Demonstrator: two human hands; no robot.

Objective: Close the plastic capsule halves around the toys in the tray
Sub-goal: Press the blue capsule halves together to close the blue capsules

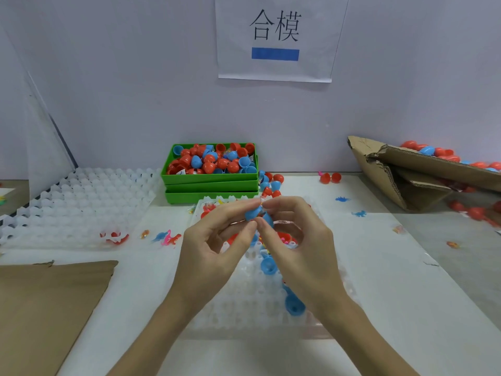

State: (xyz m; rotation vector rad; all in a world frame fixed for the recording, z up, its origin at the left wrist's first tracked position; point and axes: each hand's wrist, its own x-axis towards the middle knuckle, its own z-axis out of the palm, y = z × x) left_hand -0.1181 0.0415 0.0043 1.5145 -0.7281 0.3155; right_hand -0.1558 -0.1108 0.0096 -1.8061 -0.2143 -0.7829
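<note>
Both hands meet above the white cell tray [252, 305] at the table's middle. My left hand [214, 245] and my right hand [295, 248] pinch a blue capsule [257, 215] between thumbs and fingertips. Its two halves sit partly apart, with a small toy in a clear wrapper showing between them. Under the hands the tray holds blue capsule halves [268, 264] and red ones, some with toys inside. Another blue half [294, 305] lies lower in the tray by my right wrist.
Stacked green bins [211, 183] full of red and blue capsule halves stand behind the tray. A second white cell tray [76, 204] lies at left with one red half. Cardboard [51, 302] lies front left. A tilted cardboard box [423, 172] holds capsules at right. Small toy dinosaurs [168, 237] are scattered.
</note>
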